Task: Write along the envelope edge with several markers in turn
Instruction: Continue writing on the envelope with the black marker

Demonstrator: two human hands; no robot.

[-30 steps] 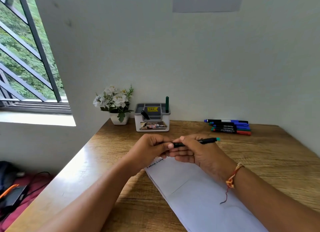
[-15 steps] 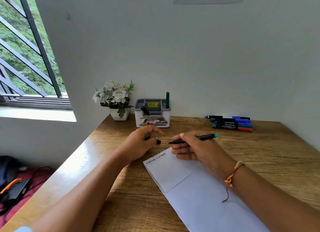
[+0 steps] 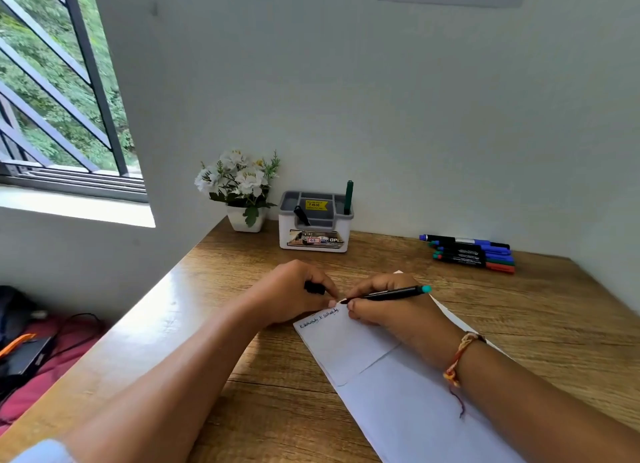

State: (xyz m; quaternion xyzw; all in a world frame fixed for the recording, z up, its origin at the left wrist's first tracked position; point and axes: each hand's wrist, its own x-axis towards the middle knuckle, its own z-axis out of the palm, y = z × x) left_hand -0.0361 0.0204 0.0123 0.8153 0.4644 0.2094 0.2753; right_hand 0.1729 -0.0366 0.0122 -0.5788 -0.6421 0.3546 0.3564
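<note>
A long white envelope (image 3: 374, 369) lies diagonally on the wooden desk (image 3: 554, 324), with two short handwritten words along its far edge. My right hand (image 3: 391, 310) grips a black marker (image 3: 391, 294) with a teal end, its tip on the envelope's far edge just past the writing. My left hand (image 3: 294, 294) holds the marker's black cap (image 3: 314, 287) in curled fingers, and its fingertips press the envelope's edge beside the marker tip.
Several capped markers (image 3: 471, 253) lie in a row at the back right. A white desk organiser (image 3: 313, 236) with a green marker (image 3: 348, 196) upright in it stands at the back, beside a small flower pot (image 3: 244, 217). Walls close the back and the right.
The cap came off the marker and stayed in my left hand. My right hand then lowered the marker tip to the envelope's edge, and my left hand came in beside it.
</note>
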